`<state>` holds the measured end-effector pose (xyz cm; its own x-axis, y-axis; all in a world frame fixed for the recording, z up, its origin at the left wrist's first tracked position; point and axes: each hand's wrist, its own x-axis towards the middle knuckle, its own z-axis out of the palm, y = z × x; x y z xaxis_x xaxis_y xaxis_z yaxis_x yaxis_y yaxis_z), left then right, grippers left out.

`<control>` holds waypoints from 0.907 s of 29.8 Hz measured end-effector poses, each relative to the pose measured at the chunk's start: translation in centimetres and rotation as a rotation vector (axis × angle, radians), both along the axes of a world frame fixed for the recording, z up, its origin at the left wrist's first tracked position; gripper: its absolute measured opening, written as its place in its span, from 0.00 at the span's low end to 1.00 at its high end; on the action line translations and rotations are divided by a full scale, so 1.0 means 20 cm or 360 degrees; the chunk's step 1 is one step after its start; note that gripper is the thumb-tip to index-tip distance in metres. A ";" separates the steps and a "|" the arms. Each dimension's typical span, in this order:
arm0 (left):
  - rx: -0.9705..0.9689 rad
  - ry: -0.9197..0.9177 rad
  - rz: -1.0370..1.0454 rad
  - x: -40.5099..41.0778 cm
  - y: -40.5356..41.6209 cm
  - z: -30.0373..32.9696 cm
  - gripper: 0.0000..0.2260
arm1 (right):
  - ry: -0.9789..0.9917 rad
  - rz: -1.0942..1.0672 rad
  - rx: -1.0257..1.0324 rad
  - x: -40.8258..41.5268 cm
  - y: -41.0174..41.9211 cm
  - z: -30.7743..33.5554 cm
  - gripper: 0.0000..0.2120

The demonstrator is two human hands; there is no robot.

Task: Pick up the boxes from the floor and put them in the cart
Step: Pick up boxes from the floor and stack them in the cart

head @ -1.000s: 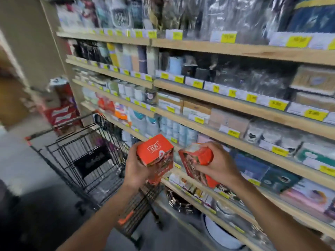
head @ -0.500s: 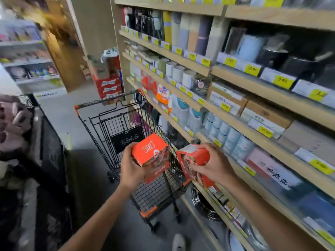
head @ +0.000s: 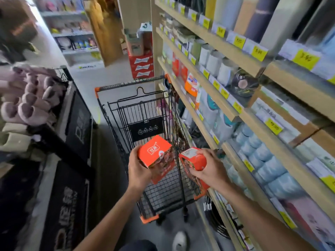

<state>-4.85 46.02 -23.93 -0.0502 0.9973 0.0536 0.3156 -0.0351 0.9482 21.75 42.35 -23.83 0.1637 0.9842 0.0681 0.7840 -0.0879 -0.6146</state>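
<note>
Narrow shop aisle: long wooden shelving [head: 241, 115] with yellow price tags runs along our right, a rack of pale pink slippers [head: 30, 104] stands at left, grey floor between. A black wire shopping cart with orange corner guards [head: 145, 113] stands straight ahead, hard against the shelving, basket open to us.

Left hand [head: 138, 172] grips an orange rectangular cardboard box with white label [head: 156, 156], fingers wrapped under it, thumb along the near face. Right hand [head: 211, 169] clasps a second orange cardboard box, tilted on edge [head: 193, 161], fingers curled over its top. Both boxes hover above the near end of the basket, close to each other; we cannot tell whether they touch.

Judgement: pick-up done for these two; we are at the placing step. Next move calls for lowering both boxes past the wire rim onto the basket floor, then letting go. Right box sits near the cart's side wall, so some inward shift seems advisable.
</note>
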 end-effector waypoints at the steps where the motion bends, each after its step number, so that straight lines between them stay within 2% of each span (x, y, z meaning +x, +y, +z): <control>1: -0.0011 0.0014 0.0027 0.00 0.01 -0.02 0.43 | -0.0004 0.0023 -0.0027 -0.01 0.03 -0.04 0.32; 8: -0.0201 0.0020 0.0104 -0.01 0.14 -0.26 0.44 | -0.0042 0.0078 -0.0181 -0.02 0.18 -0.31 0.34; 16: -0.0365 0.0050 0.0081 0.01 0.27 -0.63 0.46 | -0.0098 0.0091 -0.0574 -0.01 0.39 -0.75 0.37; 23: -0.0403 0.0194 -0.0009 0.00 0.33 -0.92 0.49 | -0.0199 0.0096 -0.0792 -0.05 0.46 -1.18 0.37; 27: -0.0397 0.0217 -0.0046 -0.04 0.33 -1.06 0.48 | -0.0231 0.0087 -0.0956 -0.07 0.49 -1.40 0.37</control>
